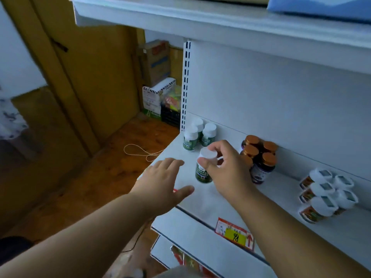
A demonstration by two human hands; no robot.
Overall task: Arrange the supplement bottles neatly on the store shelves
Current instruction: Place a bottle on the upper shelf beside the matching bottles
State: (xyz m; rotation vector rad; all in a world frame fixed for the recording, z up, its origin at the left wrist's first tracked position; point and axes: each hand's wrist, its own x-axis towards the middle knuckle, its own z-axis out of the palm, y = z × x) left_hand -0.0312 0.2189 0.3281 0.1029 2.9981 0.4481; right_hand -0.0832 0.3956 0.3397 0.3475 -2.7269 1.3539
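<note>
Fingers of right hand (pixel 226 167) around green bottle (pixel 203 173), copper-capped bottles (pixel 259 155) just beside; left hand (pixel 162 181) flat.

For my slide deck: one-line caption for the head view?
Right hand grips a green bottle by its cap on the shelf; left hand open.

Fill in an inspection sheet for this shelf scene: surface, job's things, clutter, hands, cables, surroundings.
Surface: white metal shelf, with a red-and-yellow price tag on its front edge.
Job's things: green-labelled white-capped bottle upright near the front; three matching bottles at the back left; copper-capped dark bottles clustered; white-lidded jars grouped at the right.
Clutter: nothing seen on the shelf.
Hands: right hand pinches the front bottle's cap; left hand flat, fingers straight, holding nothing.
Cables: thin pale cord looped on the floor.
Surroundings: wooden floor, stacked cardboard boxes.
</note>
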